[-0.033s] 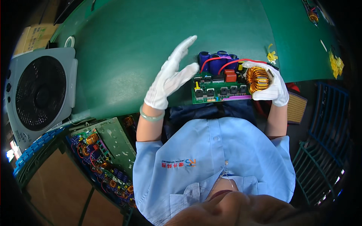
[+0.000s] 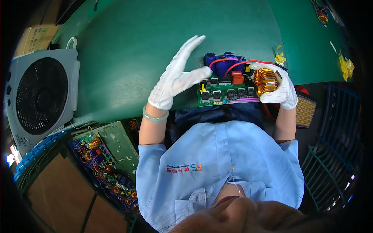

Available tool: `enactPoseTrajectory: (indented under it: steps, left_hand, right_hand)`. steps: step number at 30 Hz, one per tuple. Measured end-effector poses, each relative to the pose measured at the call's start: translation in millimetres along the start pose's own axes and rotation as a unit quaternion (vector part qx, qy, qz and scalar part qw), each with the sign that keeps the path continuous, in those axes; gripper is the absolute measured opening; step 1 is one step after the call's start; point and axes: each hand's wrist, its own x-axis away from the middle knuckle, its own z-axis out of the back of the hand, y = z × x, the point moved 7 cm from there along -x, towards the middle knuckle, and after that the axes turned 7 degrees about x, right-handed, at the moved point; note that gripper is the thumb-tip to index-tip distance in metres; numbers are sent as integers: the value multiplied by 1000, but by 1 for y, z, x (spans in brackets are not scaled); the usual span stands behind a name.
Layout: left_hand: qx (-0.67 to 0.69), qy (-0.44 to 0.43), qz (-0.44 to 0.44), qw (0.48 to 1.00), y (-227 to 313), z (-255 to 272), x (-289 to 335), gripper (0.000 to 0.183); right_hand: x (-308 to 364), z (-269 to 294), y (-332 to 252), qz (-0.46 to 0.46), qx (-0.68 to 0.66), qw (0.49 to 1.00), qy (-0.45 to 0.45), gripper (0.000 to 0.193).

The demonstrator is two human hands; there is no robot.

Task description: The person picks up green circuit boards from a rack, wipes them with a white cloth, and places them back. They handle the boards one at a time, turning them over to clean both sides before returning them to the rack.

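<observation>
A green circuit board (image 2: pixel 223 99) sits at the near edge of the table. Blue cylindrical capacitors (image 2: pixel 223 66) stand along its far side, and red wires (image 2: pixel 248 62) arch over it. My right hand (image 2: pixel 287 89), in a white glove, grips the board's right end around a copper-wound toroid coil (image 2: pixel 265 81). Also gloved, my left hand (image 2: pixel 171 83) is open at the left end, fingers stretched away from me. Its thumb reaches the board's far left corner; whether it touches, I cannot tell. Red block components (image 2: pixel 237 78) and black transistors (image 2: pixel 231 93) show between the hands.
A grey fan (image 2: pixel 42 93) stands at the left. Below it, a crate (image 2: pixel 83 194) has several similar boards (image 2: pixel 112 182) beside it. Yellow scraps (image 2: pixel 279 58) lie on the green table (image 2: pixel 128 50). Dark racks (image 2: pixel 334 155) stand at the lower right.
My left thumb has swung right, closer to the board's left end, and the left wrist has shifted slightly left. My right hand and the board look unmoved.
</observation>
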Motion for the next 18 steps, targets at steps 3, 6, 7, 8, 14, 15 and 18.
enactPoseTrajectory:
  steps: [3,6,7,8,14,15,18]
  left_hand:
    - [-164,-81,-34,983,5,-13,-8,102]
    - [-143,-120,-53,981,3,-24,-16,97]
    - [-141,-133,-67,979,0,-28,-20,95]
    - [-139,-145,-80,976,-2,-31,-21,93]
    - [-76,-120,-64,988,-7,-29,-25,68]
    - [-64,-122,-57,989,-7,-28,-26,64]
    - [-17,-175,102,979,-42,-28,-32,59]
  right_hand:
    - [-2,1,3,11,-10,1000,12,92]
    - [2,-1,3,-20,-28,999,11,93]
    - [3,-2,4,-26,-31,999,9,93]
    - [3,-2,5,-32,-34,999,6,94]
    - [1,0,4,-16,-32,999,5,96]
    - [-1,0,3,-10,-31,999,4,96]
    - [-3,0,1,-22,-54,998,21,95]
